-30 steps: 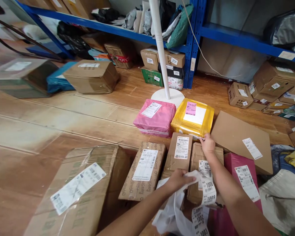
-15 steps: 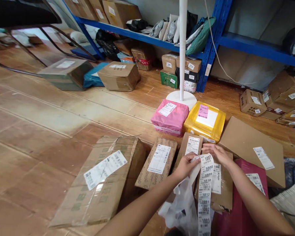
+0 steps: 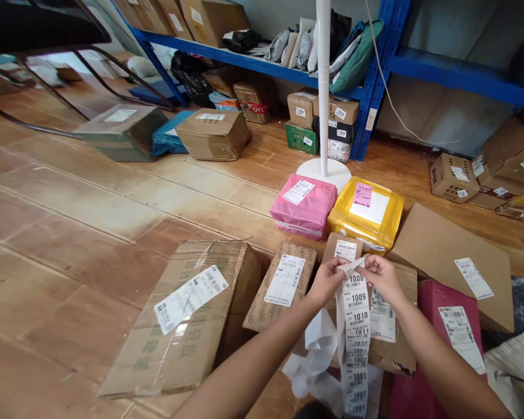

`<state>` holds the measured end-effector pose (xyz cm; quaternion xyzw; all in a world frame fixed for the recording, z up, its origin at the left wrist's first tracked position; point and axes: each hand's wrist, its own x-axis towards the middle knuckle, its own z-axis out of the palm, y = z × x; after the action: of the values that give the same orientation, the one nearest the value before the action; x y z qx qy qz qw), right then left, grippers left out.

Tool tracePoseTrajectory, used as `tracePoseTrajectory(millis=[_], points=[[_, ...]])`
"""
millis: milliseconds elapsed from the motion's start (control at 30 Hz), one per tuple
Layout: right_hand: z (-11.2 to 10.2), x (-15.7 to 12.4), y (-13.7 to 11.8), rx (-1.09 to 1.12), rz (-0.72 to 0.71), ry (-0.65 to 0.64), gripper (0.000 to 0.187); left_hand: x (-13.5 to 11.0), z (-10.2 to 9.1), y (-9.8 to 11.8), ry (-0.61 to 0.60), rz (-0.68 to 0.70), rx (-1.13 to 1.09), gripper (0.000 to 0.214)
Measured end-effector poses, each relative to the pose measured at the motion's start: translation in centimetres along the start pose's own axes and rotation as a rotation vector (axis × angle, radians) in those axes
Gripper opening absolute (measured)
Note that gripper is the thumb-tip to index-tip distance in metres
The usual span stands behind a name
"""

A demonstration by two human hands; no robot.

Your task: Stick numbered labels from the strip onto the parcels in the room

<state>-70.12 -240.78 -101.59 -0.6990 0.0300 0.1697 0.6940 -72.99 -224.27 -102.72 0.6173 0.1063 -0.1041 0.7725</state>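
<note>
My left hand [image 3: 326, 280] pinches the top of a long white strip of numbered stickers [image 3: 356, 337] that hangs down between my arms. My right hand [image 3: 382, 276] pinches the top sticker of that strip, which is bent up off the backing. Both hands hover over a small brown parcel [image 3: 344, 251] with a white label. Another taped brown parcel [image 3: 390, 326] lies under my right wrist. Loose white backing paper [image 3: 317, 349] curls below my left hand.
A pink parcel [image 3: 303, 205] and a yellow taped parcel [image 3: 367, 214] lie ahead by a white pole's round base [image 3: 323, 170]. A large taped carton [image 3: 187, 314] lies left, a flat cardboard box [image 3: 454, 262] and a magenta parcel [image 3: 445, 343] right. Blue shelving [image 3: 262, 61] holds parcels behind.
My right hand came back from the yellow parcel to the sticker strip. The strip's top label now reads a higher number, and its top sticker is being peeled up.
</note>
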Motion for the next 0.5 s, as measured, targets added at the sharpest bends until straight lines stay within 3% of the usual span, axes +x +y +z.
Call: tracePoseTrajectory(millis=[100,200,300,400,500], points=[[0.6,0.4,-0.1,0.017,0.029,-0.004,0.056,-0.4,0.3,0.2,0.029,0.036,-0.025,0.056],[1.5,1.0,-0.1,0.059,-0.026,0.030,0.055,-0.4,0.3,0.4,0.066,0.119,0.008,0.055],[2.5,1.7,0.2,0.078,-0.088,0.033,0.064,0.2,-0.3,0.3,0.014,0.016,-0.060,0.054],[2.8,2.4,0.5,0.042,-0.035,0.024,0.056,1.0,-1.7,0.1,0.003,-0.102,-0.090,0.056],[2.4,3.2,0.7,-0.043,0.003,0.024,0.050,1.8,-3.0,0.3,0.031,-0.051,0.044,0.051]])
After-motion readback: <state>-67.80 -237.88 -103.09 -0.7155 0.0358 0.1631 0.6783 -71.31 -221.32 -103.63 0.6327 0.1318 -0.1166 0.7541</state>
